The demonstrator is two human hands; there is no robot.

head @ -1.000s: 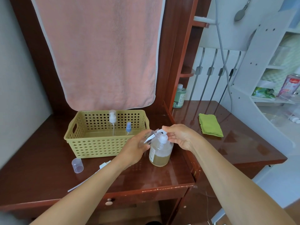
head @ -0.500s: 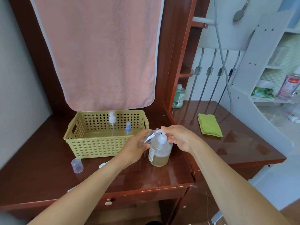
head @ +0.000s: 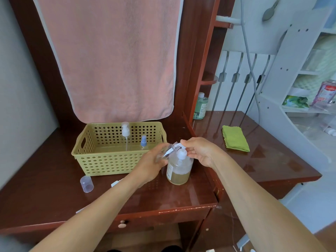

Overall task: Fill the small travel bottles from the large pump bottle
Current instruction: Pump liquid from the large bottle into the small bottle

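Observation:
The large pump bottle [head: 179, 168], clear with amber liquid in its lower part, stands on the wooden desk. My right hand [head: 200, 151] rests on its white pump head. My left hand [head: 151, 166] holds a small clear travel bottle [head: 168, 150] tilted, its threaded open mouth up against the pump nozzle. Two more small bottles stand in the yellow-green perforated basket [head: 109, 162]: one with a white pump top [head: 125, 131], one with a blue spray top [head: 143, 142].
A clear plastic cap [head: 87, 184] lies on the desk left of my arm, with a white piece [head: 115, 183] partly hidden under it. A green cloth [head: 235, 138] and a green bottle [head: 200, 106] sit on the right tabletop. A pink towel [head: 112, 55] hangs behind the basket.
Almost nothing has moved; both hands stay at the pump head with the small bottle held to the nozzle.

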